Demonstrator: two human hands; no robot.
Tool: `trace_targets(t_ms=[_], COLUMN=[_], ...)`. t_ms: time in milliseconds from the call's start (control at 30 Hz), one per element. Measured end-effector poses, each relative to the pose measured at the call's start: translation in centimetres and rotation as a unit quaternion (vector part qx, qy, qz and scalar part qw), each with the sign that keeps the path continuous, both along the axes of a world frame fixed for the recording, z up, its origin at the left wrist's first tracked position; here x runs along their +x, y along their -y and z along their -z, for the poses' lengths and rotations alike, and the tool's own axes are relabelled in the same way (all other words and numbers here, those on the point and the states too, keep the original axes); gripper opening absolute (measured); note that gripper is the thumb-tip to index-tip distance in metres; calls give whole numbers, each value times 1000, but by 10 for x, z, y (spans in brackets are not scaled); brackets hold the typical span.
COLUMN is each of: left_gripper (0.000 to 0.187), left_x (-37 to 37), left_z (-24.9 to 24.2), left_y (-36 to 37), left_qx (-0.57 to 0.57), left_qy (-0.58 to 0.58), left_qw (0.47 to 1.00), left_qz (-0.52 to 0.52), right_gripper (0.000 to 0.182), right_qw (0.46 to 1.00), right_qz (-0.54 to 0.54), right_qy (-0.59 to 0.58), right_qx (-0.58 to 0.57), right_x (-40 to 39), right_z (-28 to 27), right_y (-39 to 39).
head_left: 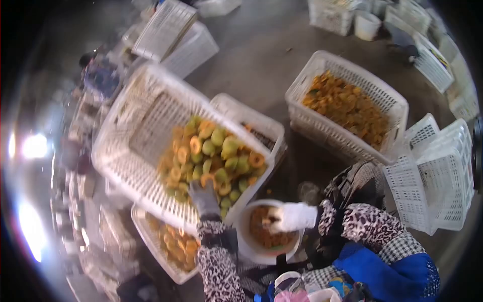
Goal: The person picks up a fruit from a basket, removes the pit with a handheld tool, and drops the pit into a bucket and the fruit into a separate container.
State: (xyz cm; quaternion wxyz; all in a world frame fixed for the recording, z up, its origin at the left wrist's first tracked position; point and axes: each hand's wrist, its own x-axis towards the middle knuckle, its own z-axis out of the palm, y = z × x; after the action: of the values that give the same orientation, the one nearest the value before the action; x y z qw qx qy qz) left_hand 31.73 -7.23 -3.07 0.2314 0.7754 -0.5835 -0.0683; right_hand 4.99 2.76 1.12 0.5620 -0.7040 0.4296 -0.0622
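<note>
My left hand, in a grey glove, reaches over the near wall of a tilted white crate. Its fingers stretch out against a pile of green and orange halved fruit that looks like apricots or peaches. A cut orange half lies at its fingertips. My right hand, in a white glove, is over a white bucket. Its fingers are drawn together around something small and dark that I cannot make out. Brownish-orange pieces lie in the bucket below.
A white crate of orange pieces stands at the right. Under the tilted crate are another crate and a lower one with orange halves. Stacked white crates stand far right. Other people and more crates are at the left.
</note>
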Motion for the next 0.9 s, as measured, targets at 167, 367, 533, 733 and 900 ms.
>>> trace_targets(t_ms=[167,367,533,733,900], left_gripper=[28,37,40,41,44], left_x=[43,30,12,14,11], left_z=[-21,-43,-55,-51,-53], left_y=[-44,-71,-89,-93,-94], left_qx=[-7,-8,-17,-14,-19], left_qy=[-755,-870,-812,-820,-813], left_qw=[644,487,580,570,558], left_qz=[-122,-69,-68,-52,-165], right_gripper=[52,39,31,33,26], right_qw=[987,995,993,989,977], right_qz=[142,73,62,47,33], right_qy=[58,44,13,-54,-73], right_qx=[40,-47,-103,-129,-199], right_x=[42,84,109,130,141], right_z=[6,5,-16,-4,16], right_y=[2,16,24,29,23])
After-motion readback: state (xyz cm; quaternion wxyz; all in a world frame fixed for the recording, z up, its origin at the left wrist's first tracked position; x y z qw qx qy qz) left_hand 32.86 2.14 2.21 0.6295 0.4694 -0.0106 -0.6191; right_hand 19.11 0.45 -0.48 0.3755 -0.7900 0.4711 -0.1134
